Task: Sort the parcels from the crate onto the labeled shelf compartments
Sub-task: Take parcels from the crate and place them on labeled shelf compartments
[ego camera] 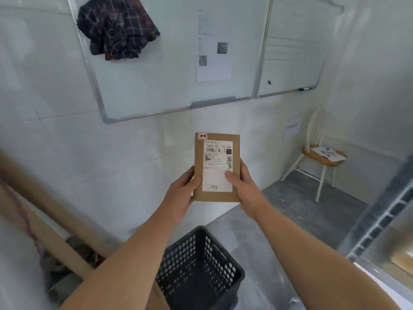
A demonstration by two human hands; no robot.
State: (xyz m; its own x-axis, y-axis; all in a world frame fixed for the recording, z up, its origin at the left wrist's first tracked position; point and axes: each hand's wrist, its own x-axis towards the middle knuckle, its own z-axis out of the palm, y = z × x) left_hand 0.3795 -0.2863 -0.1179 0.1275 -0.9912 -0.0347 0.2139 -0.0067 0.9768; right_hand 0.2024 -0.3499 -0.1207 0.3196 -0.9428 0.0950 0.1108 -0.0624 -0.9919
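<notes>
A flat brown cardboard parcel (200, 153) with a white shipping label is held upright in front of me, label facing me. My left hand (181, 195) grips its lower left edge, thumb on the front. My right hand (242, 186) grips its lower right edge, thumb pressed on the label. Below my arms stands a dark perforated plastic crate (201, 271) on the floor; its inside is mostly hidden. At the right edge part of a shelf frame (380, 222) shows, blurred.
Two whiteboards (169, 70) hang on the wall ahead, with papers and a plaid cloth (116, 27) on them. A white chair (321, 155) with papers on its seat stands at the right. Wooden beams (44, 220) lean at the lower left.
</notes>
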